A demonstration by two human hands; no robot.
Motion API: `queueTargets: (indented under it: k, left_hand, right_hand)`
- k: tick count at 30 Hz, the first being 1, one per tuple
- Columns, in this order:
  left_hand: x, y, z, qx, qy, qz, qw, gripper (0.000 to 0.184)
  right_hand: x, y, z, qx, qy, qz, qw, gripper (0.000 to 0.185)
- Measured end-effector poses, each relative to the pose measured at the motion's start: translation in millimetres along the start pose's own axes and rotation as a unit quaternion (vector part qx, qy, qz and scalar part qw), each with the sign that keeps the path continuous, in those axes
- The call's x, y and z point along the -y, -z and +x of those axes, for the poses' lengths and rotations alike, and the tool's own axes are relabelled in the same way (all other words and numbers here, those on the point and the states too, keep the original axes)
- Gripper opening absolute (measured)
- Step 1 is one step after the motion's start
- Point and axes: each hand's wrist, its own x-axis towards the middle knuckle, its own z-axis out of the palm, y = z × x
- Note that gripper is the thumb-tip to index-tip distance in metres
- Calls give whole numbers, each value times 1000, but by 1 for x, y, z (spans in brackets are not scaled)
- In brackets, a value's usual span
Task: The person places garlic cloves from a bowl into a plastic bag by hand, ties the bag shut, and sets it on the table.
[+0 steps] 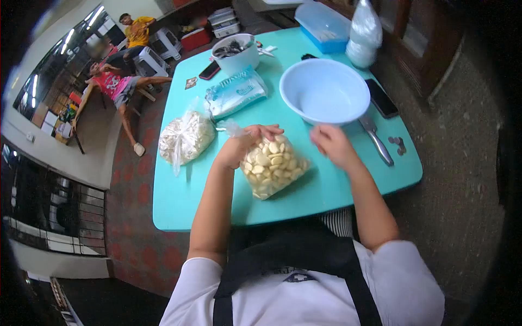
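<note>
A clear plastic bag of pale, flat pieces (272,167) rests on the turquoise table (190,209) in front of me. My left hand (253,142) lies over the bag's upper left part, fingers wrapped round its top. Right of the bag, my right hand (333,144) is held above the table with its fingers curled in; whether anything is between them is too small to tell. Just beyond that hand is a light blue basin (325,91) with nothing visible inside. A tied bag of whitish contents (186,138) sits to the left.
A tissue pack (236,93), a white tub (235,54), two phones (382,99), a knife (376,142), coins (398,145), a blue container (324,27) and a wrapped bundle (364,35) are on the table. Two people (117,84) sit at the far left.
</note>
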Motion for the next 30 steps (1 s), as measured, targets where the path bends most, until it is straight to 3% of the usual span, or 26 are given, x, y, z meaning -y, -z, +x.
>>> queueTargets:
  k: [3,4,5,6,9,12,15,16,19,22,25,28,30]
  left_hand:
    - [12,14,1,-7,16,-89,996,29]
    - [14,13,-1,-19,35,-125,991,29]
    - [14,14,-2,-31,49,-156,986,29]
    - [15,16,-2,-20,31,-122,992,33]
    - [11,8,0,-21,19,-43,999,41]
    - [-5,-14,3,-9,-26,96,995,48]
    - [-13,-35,4,46,-25,115,992,49]
    - [-15,-41,3,39,6,98,994,41]
    - [-7,-46,4,35,4,60,998,29]
    - [4,-50,4,28,-26,28,999,23]
    - [7,-47,1,71,-30,47,996,28]
    - [19,-42,8,87,-47,163,982,23]
    - [23,-45,9,40,53,-98,993,23]
  right_hand:
    - [-27,-9,-53,46,-165,-10,985,19]
    - [-47,-21,-72,49,-79,-93,991,17]
    - [-23,-30,-86,64,-27,-199,978,18]
    - [-23,-38,-98,73,40,-192,978,20]
    - [-5,-43,-112,187,74,-191,961,18]
    - [14,-41,-109,306,-227,-35,924,16]
    - [54,-44,-102,256,-30,-96,961,14]
    - [72,-46,-93,229,145,-155,950,12]
    - [92,-52,-80,250,334,-304,857,23]
    - [121,-57,-56,249,523,-439,686,36]
    - [117,-55,-38,201,614,-541,539,43]
    - [126,-46,-5,233,609,-581,487,50]
    - [132,-47,2,229,621,-582,473,53]
